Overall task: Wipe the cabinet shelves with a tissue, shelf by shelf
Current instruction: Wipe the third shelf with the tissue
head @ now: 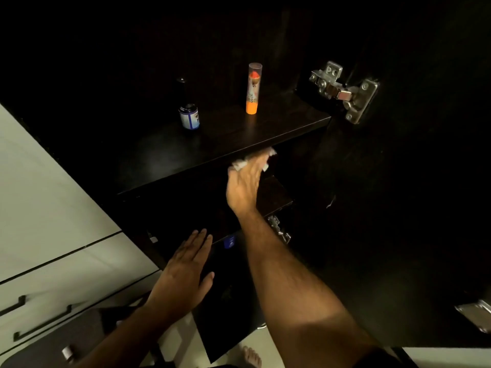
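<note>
- The tissue point(253, 162) is white and crumpled, showing in bits around the fingers just under the front edge of the upper shelf point(225, 144).
- The right hand point(245, 181) grips it, reaching into the dark gap below that shelf.
- The left hand point(186, 269) is flat, fingers straight, well below the shelf.
- On the shelf stand a small dark bottle point(189, 116) and an orange tube point(253, 88), apart.

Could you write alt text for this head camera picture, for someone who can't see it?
A person's right hand holds a white tissue under a dark cabinet shelf, while the open left hand rests lower down. A small bottle and an orange tube stand on that shelf.
</note>
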A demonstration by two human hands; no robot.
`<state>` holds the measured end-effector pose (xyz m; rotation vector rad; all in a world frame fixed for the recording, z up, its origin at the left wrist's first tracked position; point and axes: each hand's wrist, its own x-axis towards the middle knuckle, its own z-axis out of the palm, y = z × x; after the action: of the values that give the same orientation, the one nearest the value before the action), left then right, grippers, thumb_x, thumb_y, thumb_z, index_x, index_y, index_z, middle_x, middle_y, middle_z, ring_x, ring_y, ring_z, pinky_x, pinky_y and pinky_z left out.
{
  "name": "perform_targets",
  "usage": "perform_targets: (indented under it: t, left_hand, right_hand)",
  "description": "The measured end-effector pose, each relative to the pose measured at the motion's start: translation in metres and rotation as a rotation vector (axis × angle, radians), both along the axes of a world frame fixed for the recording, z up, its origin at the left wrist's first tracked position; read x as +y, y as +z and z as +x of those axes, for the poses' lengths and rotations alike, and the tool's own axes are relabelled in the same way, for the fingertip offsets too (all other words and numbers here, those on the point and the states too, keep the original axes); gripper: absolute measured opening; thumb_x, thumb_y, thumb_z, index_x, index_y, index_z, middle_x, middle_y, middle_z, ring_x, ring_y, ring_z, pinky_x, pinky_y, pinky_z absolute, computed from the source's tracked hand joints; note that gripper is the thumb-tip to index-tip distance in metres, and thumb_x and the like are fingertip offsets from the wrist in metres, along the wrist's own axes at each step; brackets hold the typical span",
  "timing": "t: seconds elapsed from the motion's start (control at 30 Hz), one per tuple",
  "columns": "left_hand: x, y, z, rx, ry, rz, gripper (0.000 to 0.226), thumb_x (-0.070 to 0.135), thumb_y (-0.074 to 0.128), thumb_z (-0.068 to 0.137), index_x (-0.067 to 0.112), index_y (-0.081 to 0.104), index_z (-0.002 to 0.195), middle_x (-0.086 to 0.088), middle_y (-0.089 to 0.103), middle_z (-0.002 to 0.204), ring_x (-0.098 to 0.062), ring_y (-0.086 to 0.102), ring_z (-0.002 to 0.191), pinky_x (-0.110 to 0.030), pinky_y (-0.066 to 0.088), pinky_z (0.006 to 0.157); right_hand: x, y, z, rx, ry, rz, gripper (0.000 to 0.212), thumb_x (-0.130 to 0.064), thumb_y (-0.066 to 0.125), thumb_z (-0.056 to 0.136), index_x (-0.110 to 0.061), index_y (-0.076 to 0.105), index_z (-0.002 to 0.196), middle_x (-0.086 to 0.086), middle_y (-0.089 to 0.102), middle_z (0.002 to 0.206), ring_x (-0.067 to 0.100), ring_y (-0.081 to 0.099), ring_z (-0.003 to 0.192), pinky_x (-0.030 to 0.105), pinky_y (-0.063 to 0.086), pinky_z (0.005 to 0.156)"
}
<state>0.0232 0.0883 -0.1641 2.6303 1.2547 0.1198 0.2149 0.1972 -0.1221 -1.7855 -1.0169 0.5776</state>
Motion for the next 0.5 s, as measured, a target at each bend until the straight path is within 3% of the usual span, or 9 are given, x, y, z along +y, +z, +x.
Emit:
perform_targets:
  t: [0.1,0.23,0.3,0.37,0.4,0.43,0.5]
  left_hand:
    - [0.001,-0.003,0.005,-0.005,0.048,0.019,0.077,0.049,0.039,0.082,0.009,0.032,0.147,-0.011,0.037,0.152,-0.019,0.026,0.142,-0.039,0.029,0.112]
    - [0.001,-0.003,0.019,-0.097,0.143,-0.005,0.079,0.05,0.037,0.085,0.014,0.016,0.152,-0.003,0.015,0.16,-0.013,0.006,0.146,-0.029,0.01,0.119]
    - [-0.001,-0.004,0.03,-0.12,0.163,-0.04,0.077,0.046,0.042,0.091,0.022,-0.002,0.149,0.005,-0.004,0.158,-0.008,-0.008,0.145,-0.024,-0.004,0.117]
    - [-0.002,-0.003,0.039,-0.133,0.183,-0.042,0.08,0.04,0.052,0.094,0.025,-0.008,0.147,0.007,-0.009,0.158,-0.006,-0.014,0.144,-0.024,-0.007,0.116]
    - [-0.004,-0.002,0.042,-0.135,0.197,-0.04,0.082,0.038,0.054,0.094,0.026,-0.008,0.147,0.007,-0.009,0.158,-0.006,-0.014,0.144,-0.024,-0.007,0.117]
    - [-0.005,-0.001,0.044,-0.138,0.212,-0.042,0.082,0.038,0.054,0.095,0.027,-0.008,0.147,0.007,-0.01,0.158,-0.006,-0.014,0.145,-0.025,-0.007,0.117]
    - [-0.006,0.001,0.046,-0.131,0.238,-0.047,0.079,0.04,0.05,0.095,0.027,-0.008,0.147,0.007,-0.01,0.158,-0.007,-0.013,0.145,-0.026,-0.005,0.117]
  right_hand:
    - [-0.003,-0.01,0.011,0.271,-0.088,-0.127,0.093,-0.028,0.051,0.079,-0.001,0.0,0.152,0.017,0.005,0.16,0.033,0.018,0.146,0.048,0.022,0.119]
    - [0.008,0.025,0.005,0.656,-0.081,-0.198,0.104,-0.027,0.06,0.057,-0.007,0.011,0.146,0.017,0.013,0.155,0.033,0.028,0.139,0.051,0.036,0.111]
    - [0.009,0.037,0.004,0.645,-0.027,-0.074,0.103,-0.016,0.061,0.064,-0.009,0.005,0.15,0.017,0.0,0.16,0.033,0.01,0.148,0.05,0.024,0.118]
    - [0.009,0.03,0.003,0.552,0.035,0.056,0.103,0.001,0.058,0.078,-0.01,-0.013,0.152,0.01,-0.021,0.161,0.023,-0.014,0.149,0.042,0.004,0.124]
    - [0.007,0.022,0.002,0.51,0.052,0.08,0.104,0.004,0.057,0.081,-0.011,-0.017,0.152,0.007,-0.023,0.16,0.019,-0.015,0.148,0.037,0.002,0.123]
    - [0.005,0.013,0.0,0.501,0.05,0.085,0.103,0.002,0.058,0.08,-0.016,-0.013,0.152,0.008,-0.016,0.161,0.019,-0.005,0.149,0.035,0.009,0.123]
    - [0.006,-0.003,0.0,0.584,-0.034,0.035,0.089,-0.009,0.058,0.068,-0.037,0.009,0.137,0.02,0.022,0.152,0.027,0.037,0.137,0.041,0.042,0.11]
